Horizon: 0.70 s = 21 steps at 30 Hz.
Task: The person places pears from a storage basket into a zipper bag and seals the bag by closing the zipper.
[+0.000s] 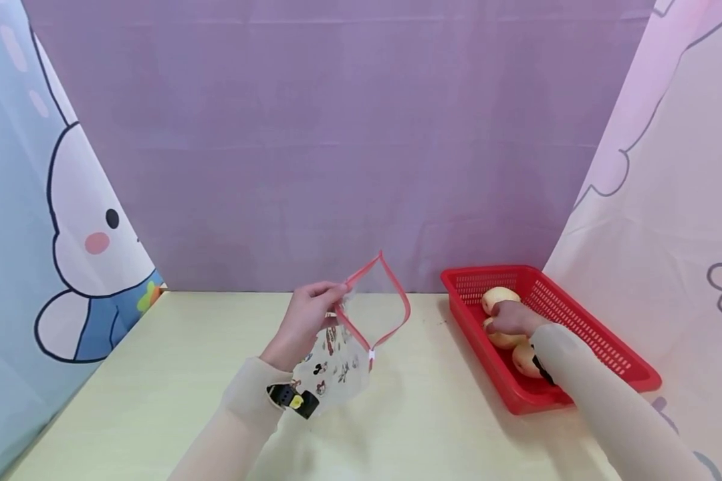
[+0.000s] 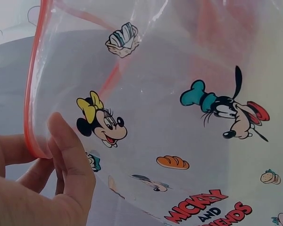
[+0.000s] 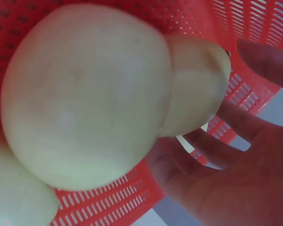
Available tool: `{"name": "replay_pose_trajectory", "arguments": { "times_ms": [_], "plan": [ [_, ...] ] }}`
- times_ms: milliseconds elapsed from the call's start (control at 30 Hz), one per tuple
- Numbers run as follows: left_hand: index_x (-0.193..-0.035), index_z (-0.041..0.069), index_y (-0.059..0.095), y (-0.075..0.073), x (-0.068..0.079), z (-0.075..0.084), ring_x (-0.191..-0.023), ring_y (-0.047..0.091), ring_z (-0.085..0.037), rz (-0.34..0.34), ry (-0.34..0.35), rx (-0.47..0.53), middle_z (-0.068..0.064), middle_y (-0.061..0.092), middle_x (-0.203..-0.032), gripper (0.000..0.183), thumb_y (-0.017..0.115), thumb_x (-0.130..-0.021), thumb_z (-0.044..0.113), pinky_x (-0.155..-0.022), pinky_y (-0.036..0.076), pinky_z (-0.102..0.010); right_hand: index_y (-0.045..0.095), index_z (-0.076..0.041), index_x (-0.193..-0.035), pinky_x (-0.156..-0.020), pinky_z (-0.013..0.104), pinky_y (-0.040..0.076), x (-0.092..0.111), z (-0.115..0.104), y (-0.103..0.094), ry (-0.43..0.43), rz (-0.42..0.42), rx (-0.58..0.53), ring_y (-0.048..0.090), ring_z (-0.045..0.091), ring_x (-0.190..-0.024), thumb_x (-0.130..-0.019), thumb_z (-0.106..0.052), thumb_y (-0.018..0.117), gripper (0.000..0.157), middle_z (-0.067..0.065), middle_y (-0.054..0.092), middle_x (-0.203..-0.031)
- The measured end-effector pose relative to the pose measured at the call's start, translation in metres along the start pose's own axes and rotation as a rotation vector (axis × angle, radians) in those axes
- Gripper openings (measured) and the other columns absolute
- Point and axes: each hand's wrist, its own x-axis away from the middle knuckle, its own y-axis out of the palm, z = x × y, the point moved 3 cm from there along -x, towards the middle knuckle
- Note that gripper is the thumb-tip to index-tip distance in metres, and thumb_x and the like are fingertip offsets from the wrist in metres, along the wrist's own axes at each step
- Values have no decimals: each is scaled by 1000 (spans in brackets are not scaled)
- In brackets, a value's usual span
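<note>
A clear zip bag (image 1: 337, 367) with cartoon prints and red edging hangs from my left hand (image 1: 313, 317), its mouth spread wide. Thumb and fingers pinch the bag's red rim, seen close in the left wrist view. A white slider (image 1: 372, 354) sits at the near corner of the mouth. My right hand (image 1: 514, 317) is down in the red basket (image 1: 487, 361), among pale yellow round fruits (image 1: 501, 297). In the right wrist view, its spread fingers reach around the farther fruit (image 3: 195, 84), with the thumb just off its end; a bigger-looking fruit (image 3: 85, 94) fills the foreground.
The basket stands at the right of the pale table (image 1: 186, 374), close to a printed side curtain (image 1: 656, 267). Another fruit (image 1: 525, 361) lies toward its near end. A purple curtain (image 1: 337, 133) closes off the back, and a blue cartoon curtain (image 1: 12, 267) the left.
</note>
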Motion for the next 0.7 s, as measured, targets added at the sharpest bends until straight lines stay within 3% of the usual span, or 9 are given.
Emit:
{"name": "replay_pose_trajectory", "arguments": {
  "times_ms": [200, 467, 633, 667, 700],
  "plan": [
    [-115, 1, 73, -1, 2, 0, -82, 60, -20, 3, -9, 5, -11, 62, -97, 24, 65, -101, 20, -76, 57, -34, 59, 9, -127, -86, 49, 49, -3, 9, 4, 32, -34, -36, 57, 33, -95, -84, -23, 70, 55, 22, 61, -111],
    [-113, 0, 72, 3, -1, -3, -82, 61, -20, -5, 0, 2, -9, 62, -93, 25, 66, -101, 21, -76, 56, -34, 46, 9, -139, -91, 54, 44, 1, 15, 5, 86, -106, -76, 53, 40, -101, -77, -19, 76, 74, 23, 54, -111],
    [-111, 0, 73, 3, -1, -3, -82, 61, -20, 4, 2, 3, -9, 62, -92, 24, 66, -101, 20, -76, 57, -34, 30, 4, -153, -93, 43, 44, 4, 12, 12, 128, -199, -294, 42, 42, -116, -79, -14, 78, 90, 25, 43, -127],
    [-111, 0, 73, 3, -1, -3, -81, 61, -20, 6, 2, 6, -9, 62, -93, 23, 66, -101, 20, -76, 57, -34, 25, 0, -157, -93, 43, 46, 6, 13, 14, 175, -229, -391, 38, 44, -120, -79, -14, 80, 97, 26, 37, -130],
    [-111, 0, 72, 3, -1, -4, -82, 61, -20, 7, 1, 8, -10, 63, -93, 23, 65, -101, 19, -76, 57, -34, 22, 0, -158, -95, 43, 45, 6, 13, 16, 168, -246, -403, 36, 44, -121, -79, -14, 79, 98, 27, 36, -132]
  ]
}}
